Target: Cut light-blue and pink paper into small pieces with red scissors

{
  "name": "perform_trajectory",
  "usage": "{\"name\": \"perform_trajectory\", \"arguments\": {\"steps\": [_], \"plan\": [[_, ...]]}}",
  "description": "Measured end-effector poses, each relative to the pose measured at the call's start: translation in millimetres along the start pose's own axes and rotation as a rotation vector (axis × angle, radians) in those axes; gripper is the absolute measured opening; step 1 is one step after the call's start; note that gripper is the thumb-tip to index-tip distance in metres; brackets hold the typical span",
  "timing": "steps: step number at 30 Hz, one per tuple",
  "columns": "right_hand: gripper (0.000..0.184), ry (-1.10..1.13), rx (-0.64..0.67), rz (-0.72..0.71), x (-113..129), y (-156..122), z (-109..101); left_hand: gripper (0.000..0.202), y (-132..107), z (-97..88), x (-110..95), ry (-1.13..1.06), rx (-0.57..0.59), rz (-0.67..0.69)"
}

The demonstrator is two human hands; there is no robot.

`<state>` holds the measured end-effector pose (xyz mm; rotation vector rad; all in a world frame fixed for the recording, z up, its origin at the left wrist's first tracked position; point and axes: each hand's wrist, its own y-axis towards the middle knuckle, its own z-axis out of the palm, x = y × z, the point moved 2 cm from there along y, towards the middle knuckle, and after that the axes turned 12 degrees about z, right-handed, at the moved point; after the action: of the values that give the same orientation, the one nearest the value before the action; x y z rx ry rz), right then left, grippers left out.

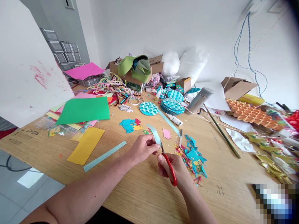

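Note:
My left hand (144,149) pinches a light blue paper strip (156,134) above the table. In my right hand (174,168) is a pair of scissors (172,171) with red handles, its blades up against the strip's edge beside my left fingertips. Another light blue strip (105,156) lies flat to the left of my hands. Just beyond them are blue paper fish cutouts (128,125), a yellow fish (137,128) and a small pink paper piece (166,133). Blue paper scraps (195,155) are heaped to the right of the scissors, near a pen (180,138).
Green paper (84,110) and yellow paper (86,146) lie at left. Behind stand blue scale-patterned discs (173,107), a glue bottle (175,119) and a grey flask (199,100). A green stick (223,133) and an orange egg tray (253,113) are at right.

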<state>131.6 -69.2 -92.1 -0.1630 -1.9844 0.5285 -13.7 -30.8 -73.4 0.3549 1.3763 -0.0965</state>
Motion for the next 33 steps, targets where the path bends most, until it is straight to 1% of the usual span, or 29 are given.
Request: {"name": "perform_trajectory", "arguments": {"steps": [2, 4, 10, 14, 20, 26, 29, 33], "plan": [[0.056, 0.008, -0.004, 0.000, 0.4, -0.4, -0.4, 0.012, 0.0, 0.1, -0.3, 0.043, 0.015, 0.042], [0.054, 0.023, -0.007, 0.002, 1.2, -1.1, -0.7, 0.012, 0.1, 0.4, -0.4, 0.052, 0.023, 0.051], [0.052, 0.025, -0.018, 0.020, 2.9, -2.3, -0.9, 0.014, 0.2, 1.9, 0.3, -0.068, 0.015, -0.036], [0.052, 0.012, -0.030, 0.020, 2.1, -2.1, -1.0, 0.015, 0.2, 2.1, -0.8, -0.101, -0.006, -0.073], [0.050, -0.012, -0.009, 0.011, 1.0, -1.7, -1.8, 0.016, 0.1, 1.7, -3.6, -0.109, -0.021, -0.086], [0.049, -0.012, 0.027, -0.010, -1.0, -1.1, -2.7, 0.018, 0.5, 1.1, -1.9, -0.099, 0.000, -0.084], [0.049, -0.014, 0.037, -0.016, 0.3, -1.4, -2.8, 0.016, 1.0, 1.1, -1.3, -0.098, 0.012, -0.086], [0.051, -0.034, 0.035, -0.016, 3.3, -2.5, -2.5, 0.015, 0.7, 0.9, -3.1, -0.093, -0.003, -0.113]]}}
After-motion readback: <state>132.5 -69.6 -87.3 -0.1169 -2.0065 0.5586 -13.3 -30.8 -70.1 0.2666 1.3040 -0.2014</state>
